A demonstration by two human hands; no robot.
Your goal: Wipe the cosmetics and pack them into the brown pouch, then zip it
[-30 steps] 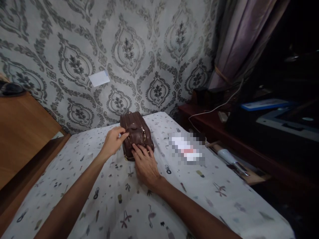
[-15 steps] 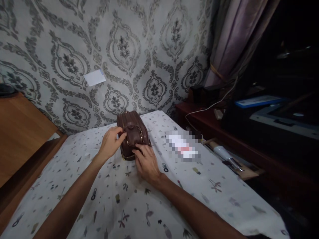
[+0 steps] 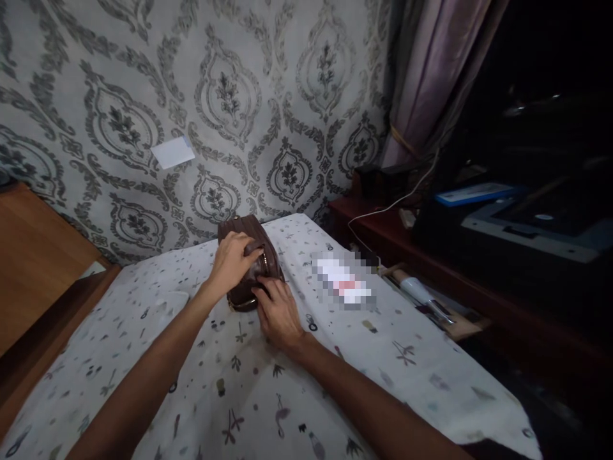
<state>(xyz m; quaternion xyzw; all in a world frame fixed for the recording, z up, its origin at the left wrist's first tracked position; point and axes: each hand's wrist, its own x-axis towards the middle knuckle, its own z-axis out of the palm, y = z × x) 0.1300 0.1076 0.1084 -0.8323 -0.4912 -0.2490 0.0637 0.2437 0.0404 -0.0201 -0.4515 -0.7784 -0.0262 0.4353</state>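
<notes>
A small brown leather-look bag (image 3: 249,225) with gold-coloured zips lies on a white printed sheet (image 3: 230,377). Over the top of its front pocket, my left hand (image 3: 232,260) is closed on the flap (image 3: 253,246), thumb pointing right. My right hand (image 3: 280,312) rests at the near right side of the bag, with thumb and fingers bent against the pocket's lower edge. The left fingertips are partly hidden, and what exactly the right fingertips pinch is hard to make out.
Right of the bag lies a blurred-out pale item (image 3: 345,282). A wooden board (image 3: 43,255) stands at the left, the patterned wall (image 3: 230,96) behind. At the right are a dark red ledge (image 3: 342,211) with a white cable (image 3: 383,209) and a white tube-like object (image 3: 419,291).
My left hand has moved right from the bag's left edge onto the pocket flap and closed on it. My right hand stays at the pocket's lower edge. The view has shifted slightly.
</notes>
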